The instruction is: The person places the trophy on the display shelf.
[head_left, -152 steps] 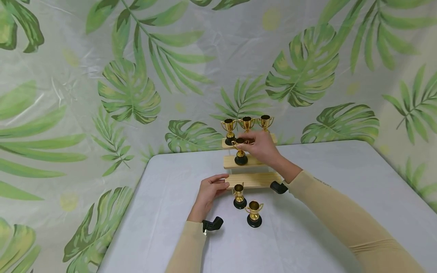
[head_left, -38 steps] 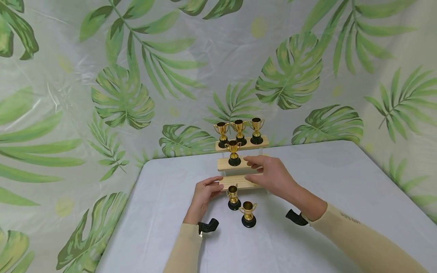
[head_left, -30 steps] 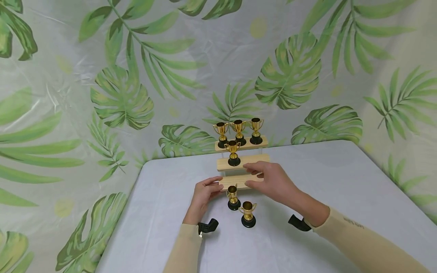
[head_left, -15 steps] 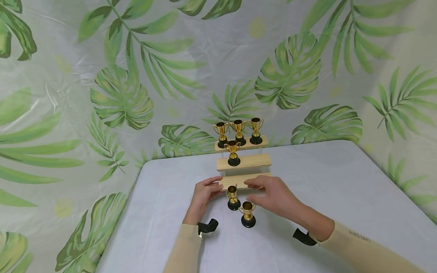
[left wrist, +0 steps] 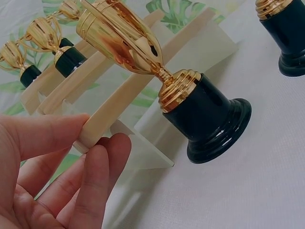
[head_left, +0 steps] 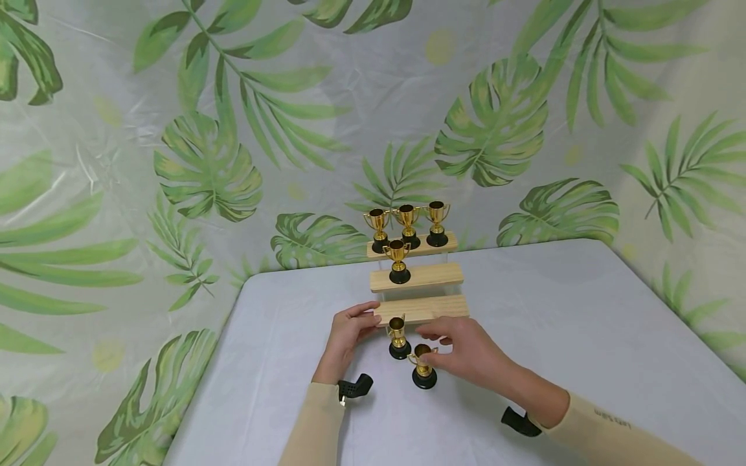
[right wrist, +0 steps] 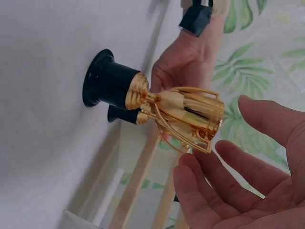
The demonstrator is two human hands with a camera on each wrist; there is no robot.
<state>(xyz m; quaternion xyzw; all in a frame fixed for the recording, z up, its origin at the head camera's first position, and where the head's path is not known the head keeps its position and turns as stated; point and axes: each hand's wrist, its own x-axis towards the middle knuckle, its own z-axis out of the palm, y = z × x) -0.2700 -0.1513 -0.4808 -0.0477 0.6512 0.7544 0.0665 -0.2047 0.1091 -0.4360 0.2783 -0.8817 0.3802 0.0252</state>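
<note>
My left hand point(head_left: 346, 336) pinches the left end of the lowest board of a three-tier wooden display stand point(head_left: 437, 309); the left wrist view shows thumb and fingers on the board's end point(left wrist: 102, 119). Fingers spread, my right hand point(head_left: 469, 346) is around the cup of a small gold trophy point(head_left: 423, 372) with a black base, upright on the table. In the right wrist view, a gap shows between the thumb point(right wrist: 262, 114) and this trophy's rim point(right wrist: 217, 117). Another trophy point(head_left: 399, 336) stands just behind it, before the stand. One more trophy point(head_left: 399, 262) occupies the middle tier's left end.
Along the top tier stand three matching trophies, left point(head_left: 379, 230), centre point(head_left: 408, 226) and right point(head_left: 436, 223). A white cloth covers the table point(head_left: 553, 310). Behind it hangs a leaf-patterned curtain point(head_left: 361, 129). Both wrists carry black camera mounts.
My right hand let go of the trophy on the middle tier, then came down and forward to the front trophy on the table. My left hand stays on the lowest board.
</note>
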